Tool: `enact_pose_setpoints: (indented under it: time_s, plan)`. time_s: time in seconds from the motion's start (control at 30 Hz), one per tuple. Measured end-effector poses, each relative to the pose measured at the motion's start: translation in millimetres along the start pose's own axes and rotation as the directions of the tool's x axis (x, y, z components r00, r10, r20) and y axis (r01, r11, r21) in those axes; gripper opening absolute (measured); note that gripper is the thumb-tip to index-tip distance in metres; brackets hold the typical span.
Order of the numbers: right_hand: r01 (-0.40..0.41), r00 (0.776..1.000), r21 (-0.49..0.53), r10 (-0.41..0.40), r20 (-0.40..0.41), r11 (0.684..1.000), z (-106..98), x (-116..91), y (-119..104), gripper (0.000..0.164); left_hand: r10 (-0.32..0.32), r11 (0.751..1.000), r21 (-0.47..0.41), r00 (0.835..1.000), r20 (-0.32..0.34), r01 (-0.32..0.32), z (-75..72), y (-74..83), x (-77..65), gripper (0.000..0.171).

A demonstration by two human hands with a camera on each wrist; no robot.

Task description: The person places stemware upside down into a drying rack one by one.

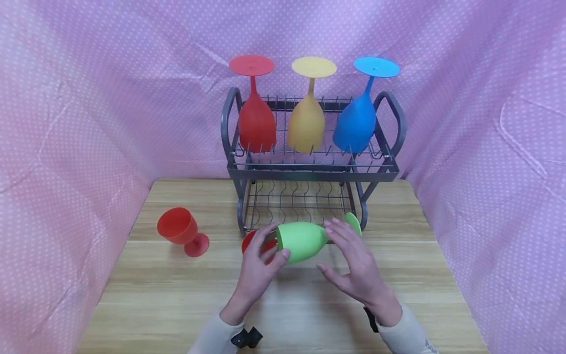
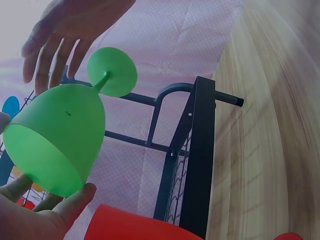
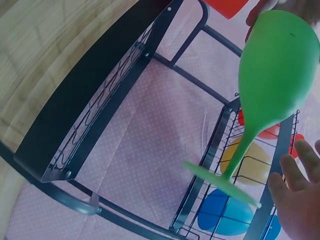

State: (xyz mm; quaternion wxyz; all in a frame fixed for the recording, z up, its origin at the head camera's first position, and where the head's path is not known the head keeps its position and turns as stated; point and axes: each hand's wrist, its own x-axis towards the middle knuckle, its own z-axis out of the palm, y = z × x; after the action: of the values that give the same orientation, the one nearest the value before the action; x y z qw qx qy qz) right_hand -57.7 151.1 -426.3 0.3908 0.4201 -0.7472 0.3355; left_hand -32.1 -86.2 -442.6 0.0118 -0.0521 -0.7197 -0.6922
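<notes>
A green goblet (image 1: 302, 241) lies sideways in the air before the rack, its mouth toward the left and its foot toward the right. My left hand (image 1: 258, 268) grips it by the rim, the thumb and fingers spread around the mouth in the left wrist view. Beside the stem is my right hand (image 1: 360, 270), fingers extended; the right wrist view shows a gap between its fingers (image 3: 295, 172) and the goblet (image 3: 280, 70). Partly hidden behind my left hand, a red cup (image 1: 248, 241) stands at the rack's front.
A dark two-tier dish rack (image 1: 311, 174) stands at the back of the wooden table (image 1: 177, 300). Upside down on its top tier are a red goblet (image 1: 257, 123), a yellow goblet (image 1: 306, 125) and a blue goblet (image 1: 355, 123). Another red goblet (image 1: 179, 226) is at the left.
</notes>
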Motion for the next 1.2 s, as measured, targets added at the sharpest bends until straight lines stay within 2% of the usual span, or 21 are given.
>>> enact_pose_setpoints:
  time_s: [0.2, 0.33, 0.57, 0.7, 0.8, 0.9, 0.97, 1.07, 1.2]
  plan:
    - [0.008, 0.997, 0.001, -0.008, -0.072, 1.0, -1, 1, 5, 0.06, 0.0, 0.998, -0.065, 1.0, -0.027, -0.001, -2.2, 1.8, 0.7, 0.061]
    - [-0.018, 0.994, -0.005, 0.017, -0.105, 1.0, -2, 0, 8, 0.06, 0.004, 0.996, -0.09, 0.999, -0.037, -0.007, -3.3, 2.3, 0.9, 0.061]
    - [-0.129, 0.982, 0.005, 0.129, -0.136, 0.992, -3, -12, 13, 0.067, -0.02, 0.992, -0.127, 0.999, -0.049, 0.013, -5.6, -1.6, 1.7, 0.062]
    - [-0.235, 0.962, 0.011, 0.234, -0.139, 0.972, -3, -23, 17, 0.073, -0.025, 0.989, -0.15, 0.999, -0.045, 0.018, -7.0, -3.6, 2.1, 0.062]
    - [-0.339, 0.931, 0.04, 0.342, -0.131, 0.94, -3, -31, 20, 0.08, -0.021, 0.988, -0.152, 0.998, -0.051, 0.013, -7.4, -4.5, 2.4, 0.061]
    - [-0.444, 0.881, 0.124, 0.458, -0.121, 0.887, -3, -36, 20, 0.08, -0.013, 0.99, -0.138, 0.998, -0.068, 0.003, -7.4, -5.6, 2.9, 0.061]
    - [-0.506, 0.838, 0.213, 0.535, -0.107, 0.836, -3, -39, 19, 0.077, -0.013, 0.991, -0.131, 0.997, -0.08, 0.003, -7.2, -5.8, 3.2, 0.06]
    - [-0.57, 0.775, 0.343, 0.628, -0.077, 0.746, -2, -40, 15, 0.082, -0.014, 0.991, -0.136, 0.996, -0.088, 0.002, -7.2, -5.7, 4.0, 0.059]
    - [-0.639, 0.69, 0.449, 0.723, -0.023, 0.624, 0, -42, 11, 0.081, -0.005, 0.987, -0.159, 0.996, -0.09, -0.009, -7.6, -5.8, 4.8, 0.06]
